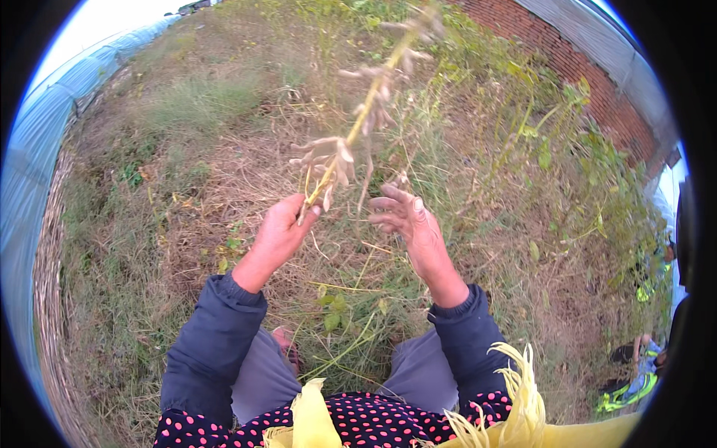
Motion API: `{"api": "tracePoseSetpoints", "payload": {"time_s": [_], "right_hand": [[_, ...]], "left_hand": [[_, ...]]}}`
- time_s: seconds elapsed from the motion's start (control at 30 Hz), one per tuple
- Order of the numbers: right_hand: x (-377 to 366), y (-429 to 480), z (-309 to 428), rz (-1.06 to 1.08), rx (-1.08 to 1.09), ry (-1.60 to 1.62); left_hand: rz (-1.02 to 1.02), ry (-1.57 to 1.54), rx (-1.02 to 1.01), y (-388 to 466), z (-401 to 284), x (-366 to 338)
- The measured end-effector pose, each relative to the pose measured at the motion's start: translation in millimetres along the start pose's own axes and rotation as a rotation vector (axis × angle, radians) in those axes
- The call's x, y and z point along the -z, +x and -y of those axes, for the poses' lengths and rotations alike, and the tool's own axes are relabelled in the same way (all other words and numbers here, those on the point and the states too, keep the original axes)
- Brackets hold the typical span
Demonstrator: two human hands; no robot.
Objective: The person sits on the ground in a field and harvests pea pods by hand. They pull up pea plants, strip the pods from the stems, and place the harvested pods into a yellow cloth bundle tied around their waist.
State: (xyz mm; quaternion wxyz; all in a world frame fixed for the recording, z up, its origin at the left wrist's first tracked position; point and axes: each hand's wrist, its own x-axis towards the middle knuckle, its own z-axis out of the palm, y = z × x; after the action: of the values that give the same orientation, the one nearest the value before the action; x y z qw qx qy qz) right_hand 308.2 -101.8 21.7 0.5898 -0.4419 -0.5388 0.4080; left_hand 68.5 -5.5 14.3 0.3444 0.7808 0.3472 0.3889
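My left hand (284, 227) is closed on the lower end of a soybean stalk (367, 106). The stalk is yellowish, hung with dry, fuzzy tan pods, and slants up and to the right, its top blurred. My right hand (411, 227) is raised to the right of the stalk, its fingers spread and partly curled, slightly blurred. A small dry tip shows just above its fingers; whether they touch it I cannot tell. Below both hands lie dry grass (347, 246) and green weeds.
Leafy plants (543, 129) stand at the right before a brick wall (577, 50). Blue plastic sheeting (33, 185) runs along the left, beside a row of dry stalks (50, 280). At the lower right edge, people (644, 364) in bright yellow-green and blue clothing are partly visible.
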Motion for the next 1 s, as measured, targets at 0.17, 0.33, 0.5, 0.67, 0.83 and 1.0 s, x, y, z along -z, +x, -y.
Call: {"api": "tracePoseSetpoints", "payload": {"time_s": [0.17,0.33,0.5,0.67,0.83,1.0], "right_hand": [[-16,-2,8,0.027,0.073,0.125],[-2,-6,14,-0.182,-0.013,0.154],[37,-5,30,-0.520,0.318,0.348],[34,-13,11,-0.036,0.037,-0.492],[15,-11,-13,0.031,0.224,-0.705],[-2,-15,-11,0.194,-0.006,-0.385]], "left_hand": [[-0.030,0.335,-0.173,-3,-3,-7],[-0.089,0.415,-0.025,-3,15,2],[-0.136,0.204,0.216,13,46,33],[0.124,-0.761,0.361,9,50,39],[0.292,-1.018,0.372,7,38,26],[0.335,-1.234,0.343,3,28,13]]}}
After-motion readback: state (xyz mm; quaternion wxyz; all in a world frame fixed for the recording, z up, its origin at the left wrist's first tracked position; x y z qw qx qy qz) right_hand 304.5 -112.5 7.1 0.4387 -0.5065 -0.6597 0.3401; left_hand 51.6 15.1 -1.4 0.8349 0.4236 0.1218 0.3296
